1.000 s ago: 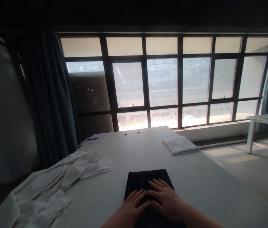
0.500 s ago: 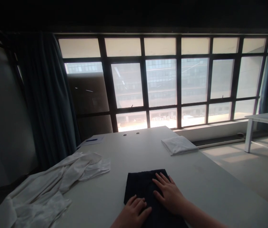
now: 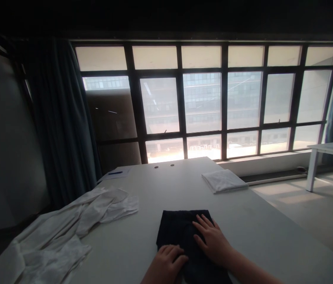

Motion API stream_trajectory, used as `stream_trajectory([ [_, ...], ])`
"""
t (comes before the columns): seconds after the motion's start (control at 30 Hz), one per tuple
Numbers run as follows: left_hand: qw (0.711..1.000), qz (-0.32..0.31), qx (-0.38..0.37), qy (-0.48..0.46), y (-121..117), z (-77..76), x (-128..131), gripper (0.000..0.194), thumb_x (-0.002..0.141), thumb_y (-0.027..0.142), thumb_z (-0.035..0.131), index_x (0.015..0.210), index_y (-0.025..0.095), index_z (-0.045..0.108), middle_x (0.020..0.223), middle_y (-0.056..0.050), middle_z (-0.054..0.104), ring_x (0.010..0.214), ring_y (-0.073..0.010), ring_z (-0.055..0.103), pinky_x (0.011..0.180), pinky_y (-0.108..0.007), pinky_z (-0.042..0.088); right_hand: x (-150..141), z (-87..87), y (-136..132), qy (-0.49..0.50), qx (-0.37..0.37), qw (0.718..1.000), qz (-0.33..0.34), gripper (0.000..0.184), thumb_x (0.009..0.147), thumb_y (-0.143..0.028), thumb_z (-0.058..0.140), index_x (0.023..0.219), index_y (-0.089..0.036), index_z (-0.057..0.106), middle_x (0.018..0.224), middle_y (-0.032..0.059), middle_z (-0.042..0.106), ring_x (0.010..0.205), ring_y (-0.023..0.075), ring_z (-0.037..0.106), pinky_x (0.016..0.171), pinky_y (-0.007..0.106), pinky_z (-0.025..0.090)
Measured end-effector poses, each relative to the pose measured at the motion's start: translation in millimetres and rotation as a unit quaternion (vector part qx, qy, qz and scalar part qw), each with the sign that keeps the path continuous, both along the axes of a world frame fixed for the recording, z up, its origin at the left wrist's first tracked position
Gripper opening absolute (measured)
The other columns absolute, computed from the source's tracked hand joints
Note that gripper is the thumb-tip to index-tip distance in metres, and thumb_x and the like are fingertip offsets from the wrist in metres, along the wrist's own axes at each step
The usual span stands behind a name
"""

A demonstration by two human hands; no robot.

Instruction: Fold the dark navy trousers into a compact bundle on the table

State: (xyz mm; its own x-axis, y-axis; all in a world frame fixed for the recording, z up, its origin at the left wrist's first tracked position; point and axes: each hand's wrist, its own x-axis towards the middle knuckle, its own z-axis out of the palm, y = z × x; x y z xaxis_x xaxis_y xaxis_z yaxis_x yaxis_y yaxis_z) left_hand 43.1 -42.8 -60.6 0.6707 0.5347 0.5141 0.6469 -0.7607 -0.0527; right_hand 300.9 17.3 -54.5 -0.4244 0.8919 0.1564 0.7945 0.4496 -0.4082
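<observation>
A dark folded cloth [image 3: 181,227], navy or black, lies on the white table [image 3: 166,193] in front of me. My right hand [image 3: 212,238] rests flat on its right side, fingers spread. At the near left edge of the cloth is my left hand [image 3: 168,262], its fingers curled and close together on the fabric with the thumb beside them. The part of the cloth under both hands is hidden, and its near end runs toward the bottom of the view.
Rumpled white cloth [image 3: 80,221] covers the table's left side. A folded white cloth [image 3: 224,180] lies near the right edge. At the far left are a paper and a blue pen [image 3: 115,172]. Another white table [image 3: 332,148] stands at right, and windows [image 3: 203,102] line the back.
My left hand's fingers have drawn together and curled at the cloth's left edge. The cloth's far left corner has shifted slightly. My right hand stays flat; the view has moved a little.
</observation>
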Motion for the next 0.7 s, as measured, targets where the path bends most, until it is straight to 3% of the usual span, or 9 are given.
stream_trajectory([
  [0.17, 0.996, 0.02, -0.083, -0.04, -3, 7.0, -2, 0.033, 0.077, 0.025, 0.072, 0.11, 0.028, 0.068, 0.112, -0.005, 0.075, 0.103, -0.0269, 0.071, 0.092, -0.037, 0.054, 0, 1.4, -1, 0.008, -0.002, 1.0, 0.004, 0.062, 0.098, -0.065, 0.034, 0.149, -0.033, 0.047, 0.164, 0.004, 0.031, 0.153, 0.0311, 0.023, 0.122, 0.057, 0.015],
  [0.37, 0.967, 0.106, -0.181, -0.144, -7, 20.0, -1, 0.02, 0.092, 0.027, 0.051, 0.1, 0.027, 0.069, 0.091, -0.004, 0.076, 0.081, -0.022, 0.073, 0.072, -0.027, 0.053, 3, -0.1, 4, 0.048, 0.005, 0.999, 0.016, 0.058, 0.1, -0.065, 0.028, 0.136, -0.034, 0.062, 0.155, 0.0043, 0.047, 0.149, 0.0312, 0.033, 0.119, 0.06, 0.02],
  [0.53, 0.904, 0.16, -0.258, -0.301, -1, 23.8, -13, 0.027, 0.1, 0.042, 0.047, 0.102, 0.025, 0.068, 0.082, -0.002, 0.074, 0.076, -0.0216, 0.071, 0.068, -0.025, 0.05, 9, -0.7, 4, 0.152, 0.0, 0.987, 0.045, 0.061, 0.102, -0.06, 0.022, 0.118, -0.03, 0.073, 0.135, 0.0075, 0.067, 0.139, 0.0304, 0.048, 0.12, 0.058, 0.023],
  [0.7, 0.832, 0.178, -0.256, -0.459, 13, 18.0, -29, 0.04, 0.096, 0.057, 0.051, 0.094, 0.021, 0.071, 0.083, -0.004, 0.074, 0.079, -0.0247, 0.068, 0.072, -0.03, 0.052, 15, 3.2, -3, 0.238, 0.056, 0.966, 0.085, 0.055, 0.102, -0.055, 0.026, 0.124, -0.026, 0.067, 0.125, 0.0106, 0.07, 0.123, 0.03, 0.059, 0.117, 0.054, 0.029],
])
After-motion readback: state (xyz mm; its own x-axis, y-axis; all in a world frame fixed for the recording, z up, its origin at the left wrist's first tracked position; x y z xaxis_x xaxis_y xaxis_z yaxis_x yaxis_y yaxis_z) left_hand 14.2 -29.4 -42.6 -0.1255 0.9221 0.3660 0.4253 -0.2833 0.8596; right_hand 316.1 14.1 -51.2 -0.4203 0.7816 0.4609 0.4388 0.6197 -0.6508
